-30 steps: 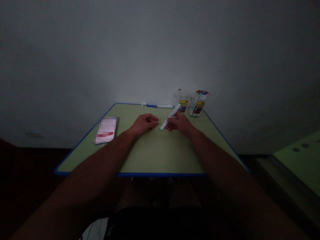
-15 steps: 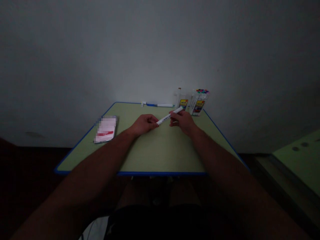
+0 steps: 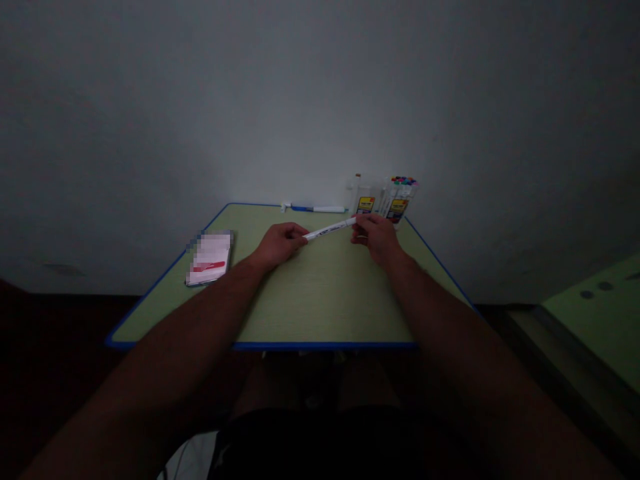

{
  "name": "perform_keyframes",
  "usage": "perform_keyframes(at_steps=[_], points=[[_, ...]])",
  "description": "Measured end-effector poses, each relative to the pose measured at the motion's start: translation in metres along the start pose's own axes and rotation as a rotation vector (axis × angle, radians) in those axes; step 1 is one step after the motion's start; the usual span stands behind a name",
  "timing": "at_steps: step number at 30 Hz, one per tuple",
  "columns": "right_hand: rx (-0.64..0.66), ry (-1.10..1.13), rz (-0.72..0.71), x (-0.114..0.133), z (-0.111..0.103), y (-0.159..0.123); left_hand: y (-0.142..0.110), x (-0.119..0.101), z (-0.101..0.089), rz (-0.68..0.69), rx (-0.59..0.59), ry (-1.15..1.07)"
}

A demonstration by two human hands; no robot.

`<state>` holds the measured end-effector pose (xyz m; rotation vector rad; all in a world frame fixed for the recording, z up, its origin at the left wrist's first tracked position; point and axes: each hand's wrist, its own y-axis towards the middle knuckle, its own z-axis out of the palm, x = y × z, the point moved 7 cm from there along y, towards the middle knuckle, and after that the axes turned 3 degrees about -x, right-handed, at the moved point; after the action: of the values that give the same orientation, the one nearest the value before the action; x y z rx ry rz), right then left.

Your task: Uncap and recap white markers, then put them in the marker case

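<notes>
Has turned the white marker (image 3: 331, 230) flatter since the earlier frame, drawing right hand (image 3: 377, 235) farther from left hand (image 3: 280, 245). Pinches one end in the fingers of each, above the worktop (image 3: 325, 300), in front and left of the sparsely filled clear case (image 3: 366, 202). Seems already gripped at both ends, not yet set down; too dim to say whether uncapped.

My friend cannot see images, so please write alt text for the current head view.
A person's left hand and right hand hold a white marker by its two ends, over a pale green table. A phone-like device lies at the left; at the back right stand a clear case and another case with many colour-topped markers.
</notes>
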<state>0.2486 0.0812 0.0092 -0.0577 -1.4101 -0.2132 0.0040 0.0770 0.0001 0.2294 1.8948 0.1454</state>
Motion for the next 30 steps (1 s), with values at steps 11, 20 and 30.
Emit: perform_keyframes(at_steps=[11, 20, 30], points=[[-0.032, 0.038, 0.004, 0.000, -0.005, 0.004, 0.001, 0.001, 0.000, -0.013, -0.002, 0.009], [-0.060, 0.047, 0.024, 0.002, -0.009, 0.003, -0.002, -0.005, -0.001, -0.021, -0.004, -0.021], [-0.106, 0.020, 0.120, -0.007, -0.016, 0.004, 0.002, -0.008, 0.002, 0.041, 0.036, -0.203]])
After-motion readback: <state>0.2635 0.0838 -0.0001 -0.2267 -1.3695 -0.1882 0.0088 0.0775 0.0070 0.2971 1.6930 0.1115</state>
